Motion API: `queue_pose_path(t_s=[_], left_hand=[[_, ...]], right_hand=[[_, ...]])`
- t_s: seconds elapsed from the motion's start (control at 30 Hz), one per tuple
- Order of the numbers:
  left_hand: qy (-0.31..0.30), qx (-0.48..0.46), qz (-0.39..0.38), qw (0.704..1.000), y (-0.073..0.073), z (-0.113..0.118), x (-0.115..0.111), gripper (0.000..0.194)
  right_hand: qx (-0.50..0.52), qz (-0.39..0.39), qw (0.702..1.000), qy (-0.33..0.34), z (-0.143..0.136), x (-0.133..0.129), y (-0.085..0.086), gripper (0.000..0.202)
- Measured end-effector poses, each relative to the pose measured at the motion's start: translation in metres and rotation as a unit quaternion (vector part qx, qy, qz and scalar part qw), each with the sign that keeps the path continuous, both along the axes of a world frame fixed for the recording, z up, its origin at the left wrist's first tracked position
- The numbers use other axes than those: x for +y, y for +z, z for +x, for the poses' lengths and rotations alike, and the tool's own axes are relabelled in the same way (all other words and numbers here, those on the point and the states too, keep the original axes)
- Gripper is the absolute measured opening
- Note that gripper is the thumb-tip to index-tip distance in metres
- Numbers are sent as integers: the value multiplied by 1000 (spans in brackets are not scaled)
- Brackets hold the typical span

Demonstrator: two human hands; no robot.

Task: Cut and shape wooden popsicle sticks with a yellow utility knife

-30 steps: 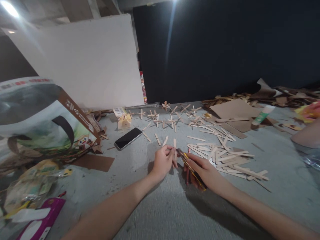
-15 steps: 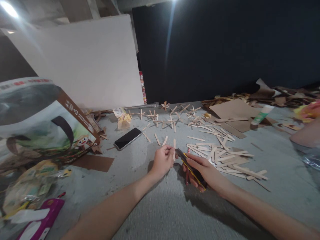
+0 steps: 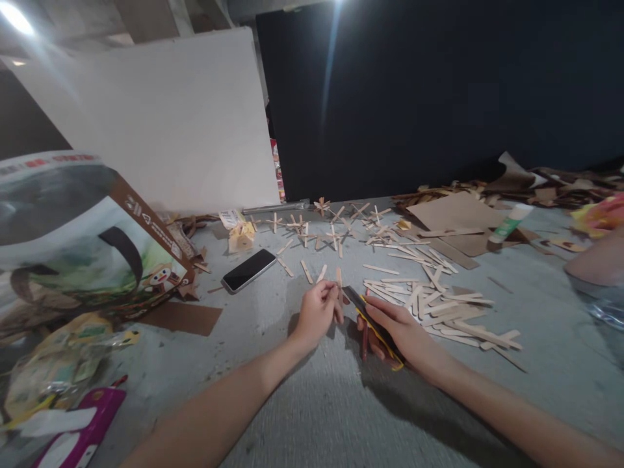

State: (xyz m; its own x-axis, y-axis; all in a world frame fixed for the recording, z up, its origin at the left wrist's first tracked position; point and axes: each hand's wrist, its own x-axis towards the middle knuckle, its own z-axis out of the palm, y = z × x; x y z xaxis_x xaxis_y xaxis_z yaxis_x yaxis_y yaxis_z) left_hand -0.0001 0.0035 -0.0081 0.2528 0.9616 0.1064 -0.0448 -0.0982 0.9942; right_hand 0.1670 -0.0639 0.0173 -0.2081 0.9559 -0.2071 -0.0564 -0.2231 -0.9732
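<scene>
Forearms converge, left hand pinching stick, right hand gripping tool.

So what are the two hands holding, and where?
Right hand: cutter, by its handle, plus a thin red thing, mid-length. Left hand: stick, by its lower part.

Phone — white panel behind

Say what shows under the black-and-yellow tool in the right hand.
Under the tool: curled fingers of the right hand and a thin red object, with grey surface below. Whatever the fingers cover cannot be seen.
</scene>
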Motion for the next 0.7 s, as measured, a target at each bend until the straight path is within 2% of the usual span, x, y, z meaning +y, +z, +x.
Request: queue_pose_path(t_s=[0.23, 0.4, 0.53, 0.7], left_hand=[[12, 1, 9, 1000, -5, 0, 1, 44], [31, 30, 49, 998, -4, -1, -1, 36], [34, 60, 59, 996, 0, -2, -2, 29], [24, 89, 66, 994, 4, -1, -6, 20]], right_hand=[[-44, 28, 999, -1, 1, 3, 0, 55], [-56, 35, 998, -8, 3, 3, 5, 52], [-61, 49, 995, -56, 5, 3, 9, 49], [-80, 66, 988, -112, 6, 5, 7, 56]])
